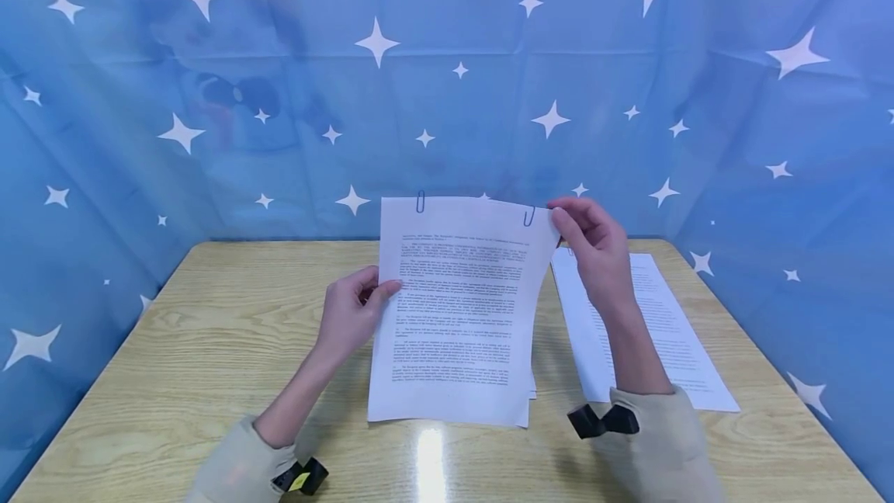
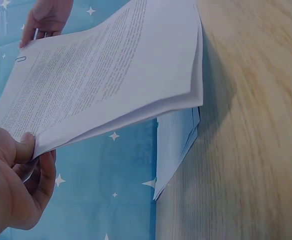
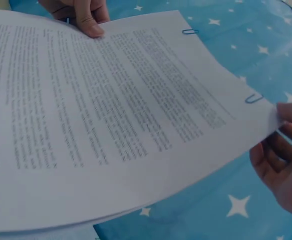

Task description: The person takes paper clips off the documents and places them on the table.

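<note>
A printed paper stack (image 1: 454,309) is held up over the table, its page facing me. Two blue paper clips grip its top edge: the left paper clip (image 1: 421,202) and the right paper clip (image 1: 528,216). My left hand (image 1: 356,305) pinches the stack's left edge between thumb and fingers, about a third of the way down. With thumb and fingertips, my right hand (image 1: 597,251) pinches the top right corner, right beside a clip (image 3: 254,98). In the left wrist view the lower sheets (image 2: 198,75) fan slightly apart.
A second printed stack (image 1: 680,348) lies on the wooden table (image 1: 230,317) at the right, partly behind my right forearm. A blue star-patterned curtain (image 1: 447,99) hangs behind and along both sides.
</note>
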Demonstrator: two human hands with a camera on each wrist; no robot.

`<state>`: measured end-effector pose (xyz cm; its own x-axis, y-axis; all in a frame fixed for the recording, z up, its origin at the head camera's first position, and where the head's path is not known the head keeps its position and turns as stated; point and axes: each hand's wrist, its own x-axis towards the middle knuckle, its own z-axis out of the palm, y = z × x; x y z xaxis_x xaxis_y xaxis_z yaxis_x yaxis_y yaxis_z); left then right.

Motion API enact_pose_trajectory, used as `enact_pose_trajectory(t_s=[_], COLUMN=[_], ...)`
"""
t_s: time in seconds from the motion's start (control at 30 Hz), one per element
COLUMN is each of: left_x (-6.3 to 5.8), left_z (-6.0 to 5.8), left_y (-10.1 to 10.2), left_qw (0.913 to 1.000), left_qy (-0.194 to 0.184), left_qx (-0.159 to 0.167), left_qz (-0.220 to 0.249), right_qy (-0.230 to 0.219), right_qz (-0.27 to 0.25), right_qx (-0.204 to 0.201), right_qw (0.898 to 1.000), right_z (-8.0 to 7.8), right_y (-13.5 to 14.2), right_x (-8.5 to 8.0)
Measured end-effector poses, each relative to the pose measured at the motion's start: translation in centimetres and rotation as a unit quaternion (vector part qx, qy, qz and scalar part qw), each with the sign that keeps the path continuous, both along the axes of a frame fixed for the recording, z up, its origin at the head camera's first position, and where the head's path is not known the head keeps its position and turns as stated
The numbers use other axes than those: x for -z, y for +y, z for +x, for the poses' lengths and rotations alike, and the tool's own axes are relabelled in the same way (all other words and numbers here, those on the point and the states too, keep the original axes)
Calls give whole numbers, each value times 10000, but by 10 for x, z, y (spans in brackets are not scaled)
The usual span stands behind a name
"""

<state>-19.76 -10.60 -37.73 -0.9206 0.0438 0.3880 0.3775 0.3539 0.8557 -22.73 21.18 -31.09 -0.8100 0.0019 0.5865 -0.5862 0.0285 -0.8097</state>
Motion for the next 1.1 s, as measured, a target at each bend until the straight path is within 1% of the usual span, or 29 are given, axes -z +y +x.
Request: enact_pose_trajectory(t_s=[0.1,0.3,0.6,0.8,1.1], left_x=[0,2,1,2,3], left_z=[0,-1,-1,-3,-4], left_y=[0,1,-2,-2,-4], left_qw=[10000,9999,9999,9997,9992], left_qy=[48,117,118,217,355], left_qx=[29,30,-8,24,23], left_qz=[-7,24,-25,-78,-158], right_qy=[133,281,296,383,431], right_qz=[2,277,440,554,644], right_qx=[20,214,389,528,763], right_qw=[9999,9990,9978,9963,9941], right_z=[0,0,0,3,3], right_y=[-3,-8,-14,-15,-18], right_x=[-4,-9,-7,-7,-8])
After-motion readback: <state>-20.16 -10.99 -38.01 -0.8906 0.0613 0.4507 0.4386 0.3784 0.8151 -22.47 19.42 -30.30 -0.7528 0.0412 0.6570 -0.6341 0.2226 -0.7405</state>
